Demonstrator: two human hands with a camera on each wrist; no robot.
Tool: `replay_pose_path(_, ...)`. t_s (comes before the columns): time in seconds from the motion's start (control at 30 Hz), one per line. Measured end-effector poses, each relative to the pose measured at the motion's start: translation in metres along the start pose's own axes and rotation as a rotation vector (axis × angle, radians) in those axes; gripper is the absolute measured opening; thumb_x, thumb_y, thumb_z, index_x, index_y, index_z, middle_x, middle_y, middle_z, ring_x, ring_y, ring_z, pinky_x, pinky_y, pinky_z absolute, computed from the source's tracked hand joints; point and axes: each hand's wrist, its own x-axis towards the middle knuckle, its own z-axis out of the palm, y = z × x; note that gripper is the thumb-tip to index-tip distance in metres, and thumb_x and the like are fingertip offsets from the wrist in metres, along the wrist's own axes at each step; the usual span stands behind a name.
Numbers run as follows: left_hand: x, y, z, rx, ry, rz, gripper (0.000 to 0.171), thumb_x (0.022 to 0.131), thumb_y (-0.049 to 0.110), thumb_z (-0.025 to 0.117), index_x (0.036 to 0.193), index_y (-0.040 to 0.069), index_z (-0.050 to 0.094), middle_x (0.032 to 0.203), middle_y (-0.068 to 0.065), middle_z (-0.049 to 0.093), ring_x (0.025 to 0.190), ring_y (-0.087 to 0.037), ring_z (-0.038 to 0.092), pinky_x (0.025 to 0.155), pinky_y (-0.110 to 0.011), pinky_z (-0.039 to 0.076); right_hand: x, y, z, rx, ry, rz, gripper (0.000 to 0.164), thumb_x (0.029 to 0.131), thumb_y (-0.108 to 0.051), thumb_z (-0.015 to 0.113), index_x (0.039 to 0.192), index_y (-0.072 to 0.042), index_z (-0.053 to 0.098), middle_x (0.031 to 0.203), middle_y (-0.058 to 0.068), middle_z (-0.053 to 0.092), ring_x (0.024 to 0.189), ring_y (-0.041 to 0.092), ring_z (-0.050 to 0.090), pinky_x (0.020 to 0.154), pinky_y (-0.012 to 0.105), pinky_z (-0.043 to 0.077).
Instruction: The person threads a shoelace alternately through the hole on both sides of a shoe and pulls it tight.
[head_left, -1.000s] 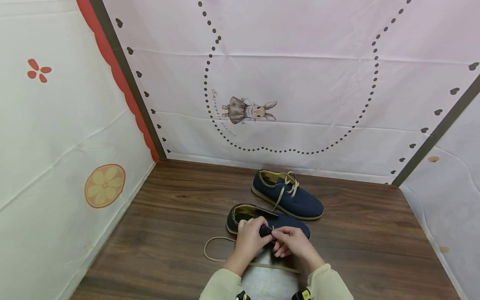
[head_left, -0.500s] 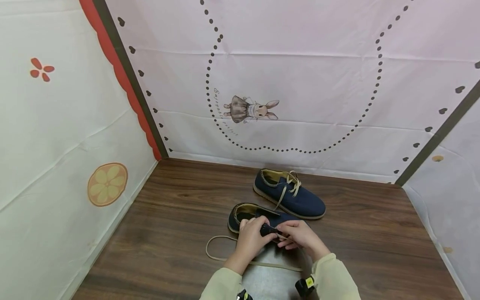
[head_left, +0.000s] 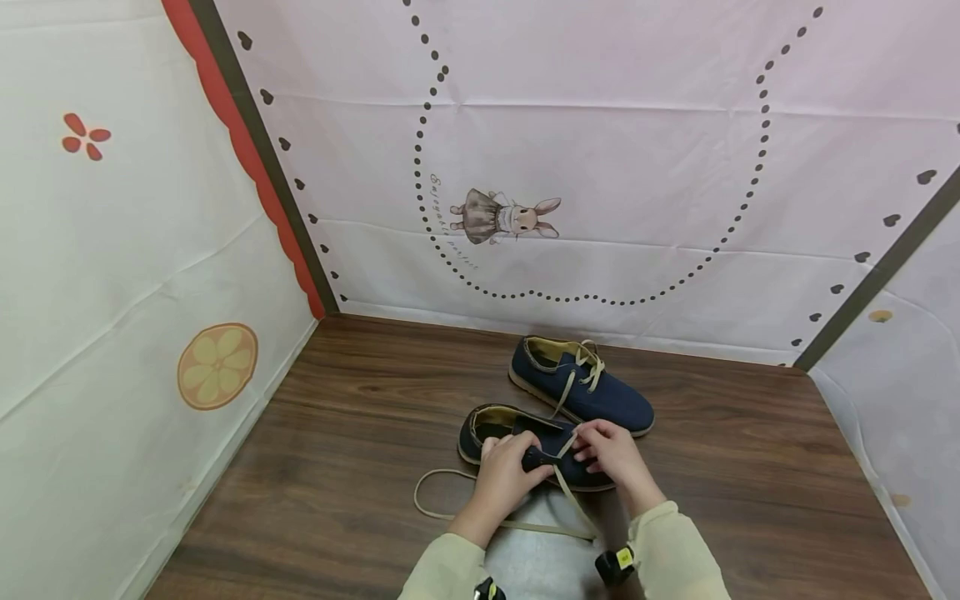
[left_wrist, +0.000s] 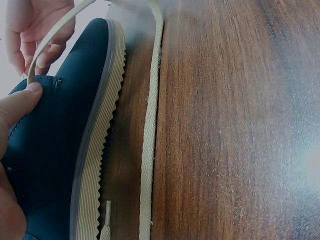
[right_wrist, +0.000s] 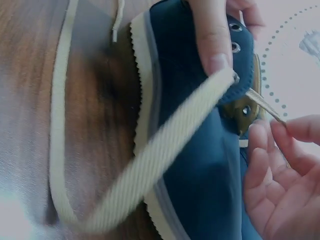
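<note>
The nearer navy shoe (head_left: 542, 430) lies with its toe to the right. My left hand (head_left: 504, 482) grips its eyelet flap (right_wrist: 244, 59), thumb on the outer face beside an eyelet (right_wrist: 236, 78). A flat beige shoelace (right_wrist: 165, 137) passes through that eyelet, its long part hanging on the outer side. My right hand (head_left: 613, 458) pinches the short lace stretch (right_wrist: 267, 106) that comes out on the inner side of the flap. In the left wrist view, the left thumb (left_wrist: 33, 90) presses right by the lace.
Behind stands the second navy shoe (head_left: 603, 402), with beige laces threaded. A loose lace loop (head_left: 417, 492) lies on the brown wood-grain surface (head_left: 360, 433) at the left. Another lace tip (left_wrist: 108, 212) shows beside the sole. Printed white sheets (head_left: 615, 183) enclose the back and sides.
My right hand has moved away from the left fingertips, to the right and up, drawing out a lace stretch from the flap. My left hand keeps its grip on the flap.
</note>
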Motion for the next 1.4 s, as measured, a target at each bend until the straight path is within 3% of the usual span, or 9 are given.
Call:
replay_pose_path(0.27, -0.001, -0.001, 0.0, -0.005, -0.009, -0.003, 0.026, 0.076, 0.034, 0.076, 0.087, 0.021, 0.057, 0.082, 0.011, 0.062, 0.073, -0.008, 0.05, 0.076, -0.032, 0.03, 0.007, -0.008, -0.026, 0.216, -0.02, 0.035, 0.021, 0.101, -0.017, 0.035, 0.107, 0.003, 0.043, 0.094, 0.011, 0.069, 0.064, 0.015, 0.065, 0.054, 0.024, 0.048)
replay_pose_path(0.57, -0.001, -0.002, 0.001, -0.029, -0.012, 0.005, 0.027, 0.075, 0.034, 0.076, 0.088, 0.021, 0.056, 0.084, 0.011, 0.063, 0.076, -0.008, 0.051, 0.078, -0.034, 0.031, 0.009, -0.013, -0.049, 0.468, -0.013, -0.012, 0.016, 0.103, -0.015, 0.024, 0.108, -0.003, 0.033, 0.085, 0.004, 0.07, 0.073, 0.015, 0.068, 0.068, 0.028, 0.053)
replay_pose_path(0.9, -0.001, -0.002, -0.001, -0.023, -0.03, 0.001, 0.026, 0.076, 0.033, 0.076, 0.088, 0.021, 0.057, 0.087, 0.01, 0.064, 0.077, -0.008, 0.052, 0.078, -0.034, 0.031, 0.008, -0.015, -0.077, 0.712, 0.106, -0.061, 0.015, 0.103, -0.018, 0.029, 0.103, -0.005, 0.036, 0.081, 0.005, 0.069, 0.078, 0.017, 0.068, 0.075, 0.03, 0.052)
replay_pose_path(1.4, -0.002, -0.003, 0.0, -0.021, -0.026, 0.013, 0.026, 0.076, 0.031, 0.077, 0.089, 0.021, 0.058, 0.086, 0.011, 0.064, 0.077, -0.008, 0.052, 0.079, -0.033, 0.031, 0.007, -0.014, -0.1, 0.988, 0.338, -0.173, 0.013, 0.1, -0.018, 0.038, 0.102, -0.006, 0.037, 0.08, 0.012, 0.069, 0.076, 0.022, 0.068, 0.073, 0.031, 0.052)
